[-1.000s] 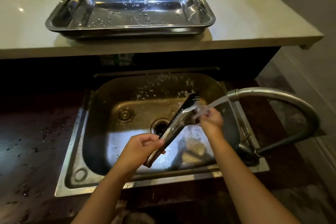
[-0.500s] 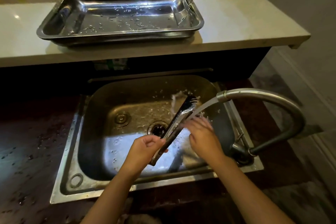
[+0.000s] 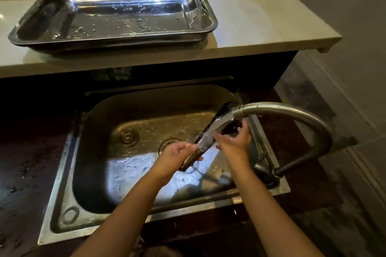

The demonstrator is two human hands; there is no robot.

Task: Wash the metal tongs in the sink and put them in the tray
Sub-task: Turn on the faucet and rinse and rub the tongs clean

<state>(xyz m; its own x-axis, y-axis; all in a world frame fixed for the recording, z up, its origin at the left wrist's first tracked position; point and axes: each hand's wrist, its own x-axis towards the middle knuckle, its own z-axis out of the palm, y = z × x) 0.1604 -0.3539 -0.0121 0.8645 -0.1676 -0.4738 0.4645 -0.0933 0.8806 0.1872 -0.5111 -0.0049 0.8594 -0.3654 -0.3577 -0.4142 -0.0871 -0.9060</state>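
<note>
The metal tongs (image 3: 211, 131) slant over the steel sink (image 3: 62, 175), dark toothed tips up near the faucet spout. Water from the spout runs down their upper half. My left hand (image 3: 177, 156) grips the handle end of the tongs, low and toward me. My right hand (image 3: 236, 140) is wrapped on the tongs' upper arm just under the stream, fingers curled on the metal. The empty steel tray (image 3: 208, 16), wet with droplets, sits on the pale counter behind the sink.
The curved faucet (image 3: 292, 115) arches in from the right, its base at the sink's right rim. A pale raised counter (image 3: 261, 27) runs behind the sink. Dark wet worktop (image 3: 27, 162) lies left of the sink. Chair legs stand beyond the counter.
The tongs have shifted right and up toward the spout. My right hand slid up the tongs under the stream. The view has swung slightly, with the tray now further left.
</note>
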